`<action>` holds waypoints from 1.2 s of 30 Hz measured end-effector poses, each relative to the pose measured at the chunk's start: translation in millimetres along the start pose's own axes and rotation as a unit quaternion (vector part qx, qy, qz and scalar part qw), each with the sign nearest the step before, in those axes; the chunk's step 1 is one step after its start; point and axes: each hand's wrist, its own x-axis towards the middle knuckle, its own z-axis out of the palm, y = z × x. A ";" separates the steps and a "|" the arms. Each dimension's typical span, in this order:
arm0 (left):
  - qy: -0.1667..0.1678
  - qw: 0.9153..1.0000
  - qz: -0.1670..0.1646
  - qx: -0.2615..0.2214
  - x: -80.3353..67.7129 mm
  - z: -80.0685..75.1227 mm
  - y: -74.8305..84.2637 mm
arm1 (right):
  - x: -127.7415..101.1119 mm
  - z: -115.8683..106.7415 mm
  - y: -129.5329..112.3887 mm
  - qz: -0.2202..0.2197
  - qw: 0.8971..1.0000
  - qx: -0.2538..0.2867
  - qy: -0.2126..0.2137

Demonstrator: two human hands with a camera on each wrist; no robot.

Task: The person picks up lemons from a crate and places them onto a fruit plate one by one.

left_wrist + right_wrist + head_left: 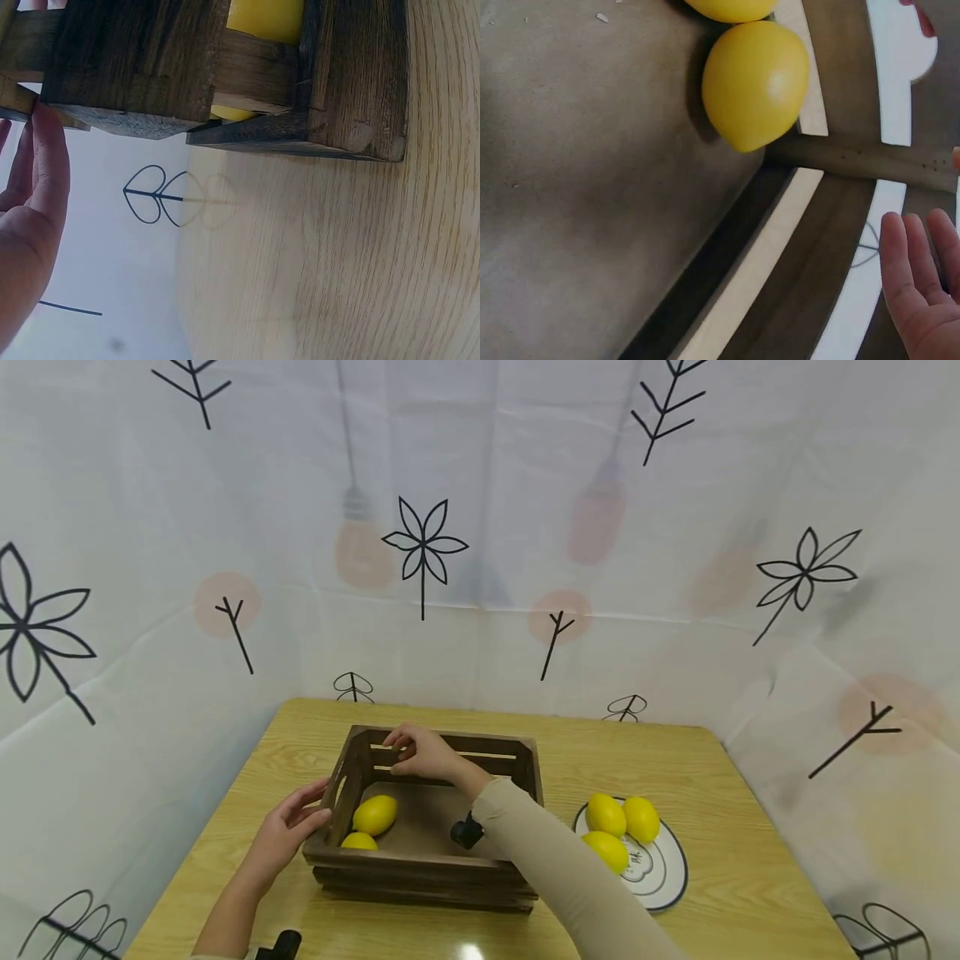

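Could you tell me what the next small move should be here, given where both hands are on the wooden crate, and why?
Probably the right hand should leave the far slat and reach for a lemon on the plate. The crate holds two lemons, three lemons still lie on the plate, and the left hand already rests against the crate's left end, steadying it.

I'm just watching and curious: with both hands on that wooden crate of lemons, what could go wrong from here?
If the crate is tipped or pulled, the two loose lemons inside may roll, perhaps to the gaps between the slats. The left hand only touches a corner with straight fingers, so it might slip. The right hand rests on the far wall, its sleeve across the crate; a sweep sideways could bump the plate holding three more lemons.
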 end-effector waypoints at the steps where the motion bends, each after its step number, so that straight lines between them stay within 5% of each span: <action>1: -0.001 1.000 -0.002 -0.001 0.0 -0.2 -0.1 | 1.2 1.8 0.5 0.000 1.000 -0.003 -0.005; 12: -0.006 1.000 0.003 -0.009 1.8 -0.4 0.6 | 7.2 18.3 2.1 -0.002 0.990 -0.098 -0.099; 20: -0.005 1.000 0.003 -0.012 1.9 -0.9 -0.7 | 6.9 27.6 8.8 0.016 0.967 -0.190 -0.170; 26: -0.008 1.000 0.011 -0.015 2.5 -1.0 -0.8 | 2.3 32.0 15.9 0.040 0.962 -0.165 -0.212; 36: -0.004 1.000 0.011 -0.021 0.5 -3.0 -2.7 | 8.6 46.2 15.8 -0.020 0.959 -0.181 -0.218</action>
